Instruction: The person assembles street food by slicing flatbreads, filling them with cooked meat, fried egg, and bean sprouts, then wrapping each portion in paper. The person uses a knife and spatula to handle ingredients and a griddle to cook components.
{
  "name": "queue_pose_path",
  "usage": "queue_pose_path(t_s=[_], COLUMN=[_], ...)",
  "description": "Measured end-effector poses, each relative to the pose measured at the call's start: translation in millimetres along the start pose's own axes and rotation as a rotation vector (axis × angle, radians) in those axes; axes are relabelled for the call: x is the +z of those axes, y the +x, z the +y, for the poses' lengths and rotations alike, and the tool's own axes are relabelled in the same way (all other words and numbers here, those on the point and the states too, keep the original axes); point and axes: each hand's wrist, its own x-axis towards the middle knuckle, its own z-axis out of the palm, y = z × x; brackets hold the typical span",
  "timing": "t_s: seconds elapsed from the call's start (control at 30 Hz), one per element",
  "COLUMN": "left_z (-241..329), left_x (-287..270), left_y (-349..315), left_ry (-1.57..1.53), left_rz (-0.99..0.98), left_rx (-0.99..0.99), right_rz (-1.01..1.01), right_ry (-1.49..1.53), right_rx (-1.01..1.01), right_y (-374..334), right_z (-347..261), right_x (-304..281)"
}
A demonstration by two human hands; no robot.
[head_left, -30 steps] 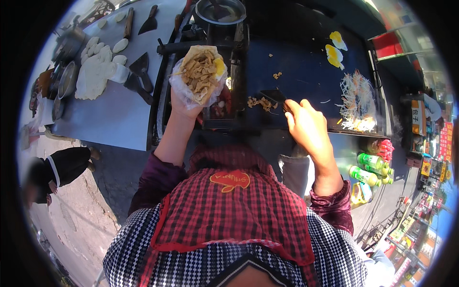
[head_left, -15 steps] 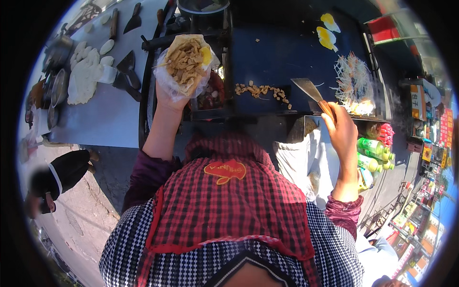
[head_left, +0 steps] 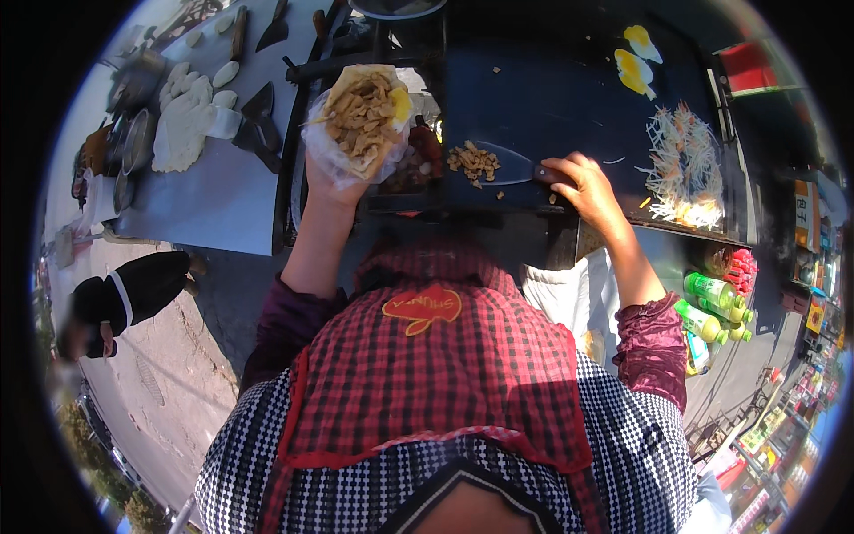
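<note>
My left hand (head_left: 334, 185) is closed around a clear plastic bag (head_left: 322, 156) holding a flatbread (head_left: 384, 78). Brown meat pieces (head_left: 360, 120) fill the flatbread, with a bit of yellow egg at its right side. To the right, my right hand (head_left: 580, 184) grips the dark handle of a scraper (head_left: 516, 165). Its metal blade lies low over the black griddle (head_left: 560, 98). Chopped meat bits (head_left: 471, 163) are bunched at the blade's left end, partly on it; a few stray bits lie near the griddle's front edge.
Two fried eggs (head_left: 634, 73) and a heap of shredded vegetables (head_left: 683, 169) lie on the griddle's right side. On the left, a metal worktop (head_left: 213, 214) bears dough (head_left: 182, 133) and more scrapers (head_left: 258, 116). Green-capped bottles (head_left: 716, 294) stand at right. A person (head_left: 133, 294) is at far left.
My right hand has moved left and lowered the scraper, sweeping the scattered row of meat bits into a small pile. The whole view has shifted slightly; my left hand still holds the filled flatbread.
</note>
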Motion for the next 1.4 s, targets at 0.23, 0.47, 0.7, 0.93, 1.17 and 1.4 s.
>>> queue_pose_path(t_s=[0.23,0.47,0.7,0.93,1.17,1.4], left_z=[-3.4,-8.4,-26.4,-96.2,-124.8,-124.3], left_x=[-0.8,-7.5,-8.8,18.9,58.5,59.9], left_y=[-19.2,-23.4,-3.7,42.0,68.0,75.1], left_ry=[-0.050,-0.061,-0.077,-0.108,-0.212,-0.199], left_rz=[0.044,0.000,-0.002,-0.032,-0.053,-0.079], left_rx=[0.051,-0.002,-0.065,-0.224,-0.217,-0.234], right_rz=[-0.064,-0.097,0.072,0.424,0.540,0.576], right_ry=[0.037,0.197,0.552,0.349,-0.093,-0.548], right_rx=[-0.116,-0.097,-0.054,-0.076,0.019,-0.092], right_y=[38.0,45.0,26.7,-5.6,-32.6,-44.3], right_z=[-6.4,7.2,29.4,-17.9,-85.2,-110.9], right_x=[13.9,11.2,1.2,-52.4,-7.2,4.0])
